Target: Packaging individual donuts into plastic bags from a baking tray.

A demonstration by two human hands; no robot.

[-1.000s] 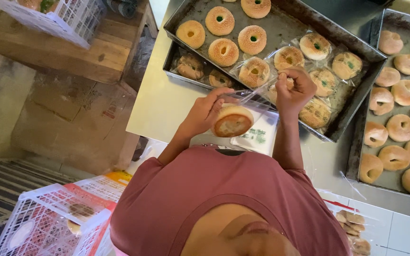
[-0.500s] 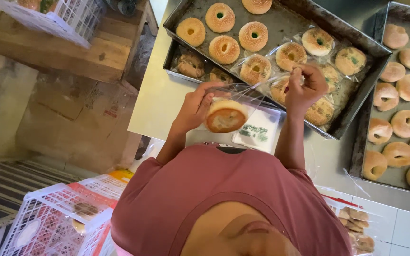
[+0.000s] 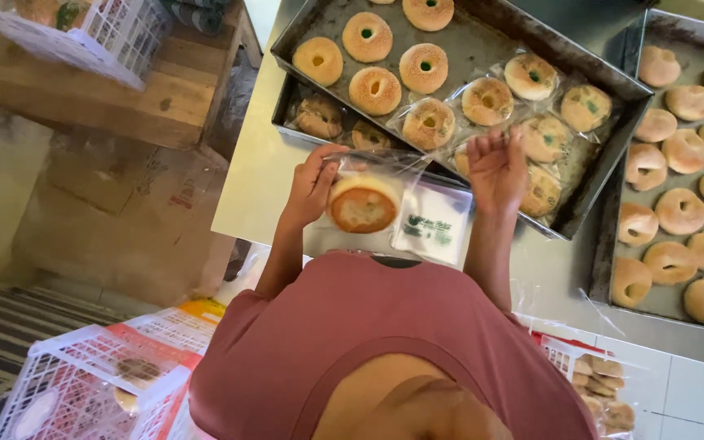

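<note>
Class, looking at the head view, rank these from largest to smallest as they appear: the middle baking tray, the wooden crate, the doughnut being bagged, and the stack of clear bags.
1. Middle baking tray
2. Wooden crate, partly cut off
3. Stack of clear bags and doughnut look alike; no ranking.

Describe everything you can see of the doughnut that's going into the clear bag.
The doughnut is round, golden-brown at the rim with a paler centre, its hole barely showing. It sits inside a clear plastic bag, facing the camera. The left hand holds its side; the right hand pinches the bag's top. It hangs above the counter.
</note>
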